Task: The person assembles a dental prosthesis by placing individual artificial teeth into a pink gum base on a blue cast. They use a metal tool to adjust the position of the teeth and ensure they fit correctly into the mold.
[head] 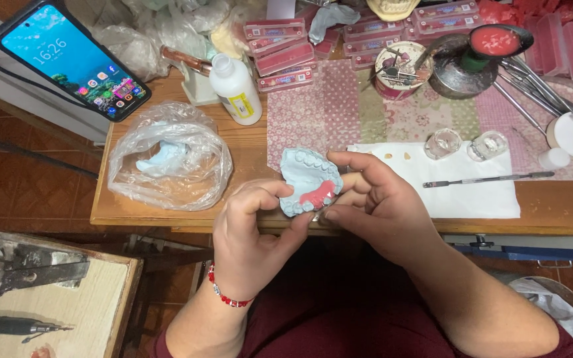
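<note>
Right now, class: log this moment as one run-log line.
left hand: holds dental cast | right hand: grips cast's right edge | pink wax: on cast | plastic bag: left, on table

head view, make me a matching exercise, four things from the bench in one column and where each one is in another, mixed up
Things:
1. dental cast
2. white bottle
3. phone
4. metal tool

Places:
A. on the white paper sheet
B. propped at the far left
C. held between left hand and right hand
D. standing behind the clear plastic bag

Pairs: 1-C, 2-D, 3-B, 4-A
</note>
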